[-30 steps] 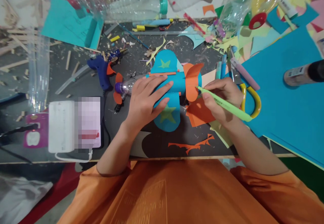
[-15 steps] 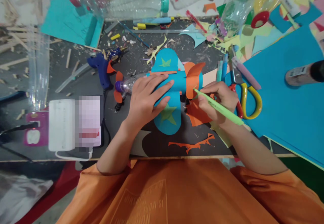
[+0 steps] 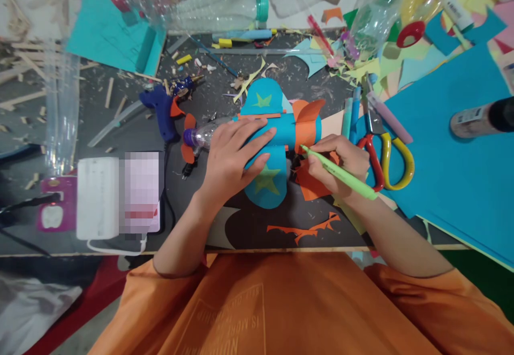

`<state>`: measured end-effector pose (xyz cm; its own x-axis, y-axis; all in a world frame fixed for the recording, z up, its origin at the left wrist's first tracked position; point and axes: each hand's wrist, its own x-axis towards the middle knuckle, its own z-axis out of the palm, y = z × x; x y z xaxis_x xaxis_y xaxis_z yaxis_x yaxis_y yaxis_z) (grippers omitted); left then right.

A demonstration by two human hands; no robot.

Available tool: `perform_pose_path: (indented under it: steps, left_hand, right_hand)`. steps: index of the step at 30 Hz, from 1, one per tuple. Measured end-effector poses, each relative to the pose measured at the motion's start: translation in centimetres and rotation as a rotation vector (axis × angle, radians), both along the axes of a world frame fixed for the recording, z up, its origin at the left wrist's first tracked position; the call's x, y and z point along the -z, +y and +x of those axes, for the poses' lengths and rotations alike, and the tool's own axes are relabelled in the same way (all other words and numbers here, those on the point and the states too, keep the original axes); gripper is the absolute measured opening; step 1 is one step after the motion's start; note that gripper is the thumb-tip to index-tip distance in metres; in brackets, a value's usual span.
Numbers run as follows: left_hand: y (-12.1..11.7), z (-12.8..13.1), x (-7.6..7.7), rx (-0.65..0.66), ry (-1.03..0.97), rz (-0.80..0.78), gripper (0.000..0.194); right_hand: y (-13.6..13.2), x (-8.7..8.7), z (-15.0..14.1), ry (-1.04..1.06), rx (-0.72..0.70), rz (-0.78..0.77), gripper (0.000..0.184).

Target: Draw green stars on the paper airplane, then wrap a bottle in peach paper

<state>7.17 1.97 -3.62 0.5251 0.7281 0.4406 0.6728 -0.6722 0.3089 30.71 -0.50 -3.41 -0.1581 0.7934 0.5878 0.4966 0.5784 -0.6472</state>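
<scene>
A toy airplane (image 3: 281, 135) made from a plastic bottle wrapped in blue paper lies on the dark table. It has rounded blue wings with green stars, an orange paper tail (image 3: 304, 125) and an orange propeller (image 3: 188, 138) on a purple cap. My left hand (image 3: 236, 154) holds the body from above, fingers stretched across it and thumb over the near wing. Pinched in my right hand (image 3: 341, 162) is a light green marker (image 3: 341, 173), its tip at the lower edge of the orange tail band. Orange paper (image 3: 315, 181) lies partly hidden below that hand.
Red-and-yellow scissors (image 3: 385, 157) lie right of my right hand on blue sheets (image 3: 453, 183). A blue glue gun (image 3: 158, 111) sits on the left, near a white box (image 3: 97, 198) and a phone (image 3: 142, 191). Bottles (image 3: 212, 4) and paper scraps line the back.
The marker tip has moved slightly left and down along the orange tail, and my right hand has shifted with it. My left hand stays in place on the airplane.
</scene>
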Motion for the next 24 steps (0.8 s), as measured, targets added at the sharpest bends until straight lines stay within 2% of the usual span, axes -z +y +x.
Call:
perform_pose_path:
  steps: [10, 18, 24]
  left_hand:
    - [-0.03, 0.11, -0.02, -0.003, 0.000, 0.059, 0.036]
    - [-0.03, 0.05, -0.15, 0.000, -0.016, -0.059, 0.039]
    - [-0.08, 0.12, -0.11, -0.020, -0.008, -0.029, 0.037]
  right_hand:
    - [0.44, 0.02, -0.36, 0.067, 0.062, 0.051, 0.015]
    - [0.62, 0.28, -0.29, 0.126, 0.129, -0.050, 0.007]
    - [0.48, -0.05, -0.13, 0.112, 0.126, -0.067, 0.003]
